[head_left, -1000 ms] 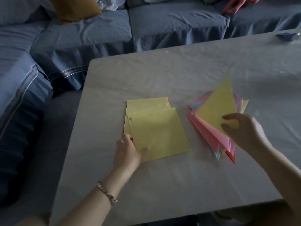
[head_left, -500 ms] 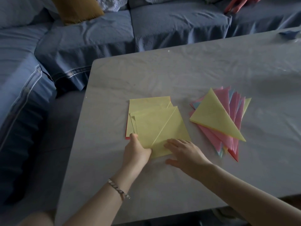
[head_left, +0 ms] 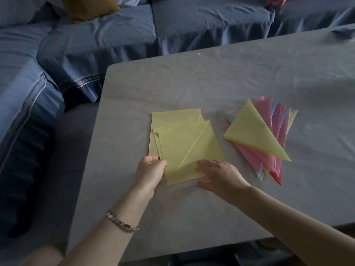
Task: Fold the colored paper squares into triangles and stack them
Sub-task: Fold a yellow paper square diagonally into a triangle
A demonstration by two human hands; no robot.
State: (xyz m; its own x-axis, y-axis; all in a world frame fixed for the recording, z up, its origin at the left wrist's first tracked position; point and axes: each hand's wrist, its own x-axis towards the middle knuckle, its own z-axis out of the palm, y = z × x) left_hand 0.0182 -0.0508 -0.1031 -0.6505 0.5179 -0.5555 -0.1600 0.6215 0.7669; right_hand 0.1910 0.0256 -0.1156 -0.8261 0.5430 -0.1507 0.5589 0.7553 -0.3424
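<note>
A pile of yellow paper squares (head_left: 172, 120) lies at the table's middle, with a red edge showing under its left side. The top yellow square (head_left: 184, 150) sits askew and carries a diagonal crease. My left hand (head_left: 150, 172) pinches that sheet at its near left edge. My right hand (head_left: 221, 174) has its fingers laid on the sheet's near right corner. To the right lies the stack of folded triangles (head_left: 276, 131), pink, blue and red, with a yellow triangle (head_left: 253, 131) on top.
The grey table (head_left: 211, 217) has its near edge just below my forearms. A blue sofa (head_left: 115, 39) runs along the far and left sides, with a mustard cushion (head_left: 88, 7) on it. A small blue object (head_left: 343, 32) lies at the table's far right.
My right hand left the yellow triangle on the stack and came over to the top yellow square. My left hand kept its hold on that sheet's left edge.
</note>
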